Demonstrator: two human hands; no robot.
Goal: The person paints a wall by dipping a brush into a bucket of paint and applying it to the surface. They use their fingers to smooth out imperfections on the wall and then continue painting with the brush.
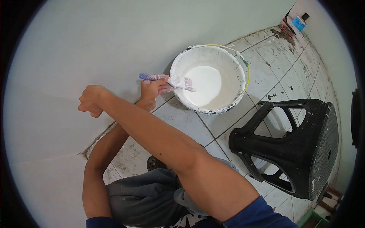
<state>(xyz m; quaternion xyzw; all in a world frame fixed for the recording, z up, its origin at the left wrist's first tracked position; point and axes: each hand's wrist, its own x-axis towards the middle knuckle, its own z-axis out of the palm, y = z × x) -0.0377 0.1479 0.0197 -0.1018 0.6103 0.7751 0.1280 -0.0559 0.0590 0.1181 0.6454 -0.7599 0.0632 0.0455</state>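
My left hand [151, 92] is closed round a paintbrush [178, 82] with a paint-smeared blue handle. The brush's white-coated bristles reach over the near rim of a paint bucket [236, 81], above the white paint [205, 86] inside it. My right forearm crosses over the left one. At its end my right hand [91, 100] is curled into a fist close to the pale wall [76, 49], with nothing showing in it. White paint marks the fingers of my left hand.
A black plastic stool [296, 142] lies on its side on the tiled floor [182, 117], right of the bucket. The bucket's yellow-and-white handle [249, 74] rests along its rim. A blue-labelled bottle [299, 22] stands in the far corner; a green crate [313, 220] sits at lower right.
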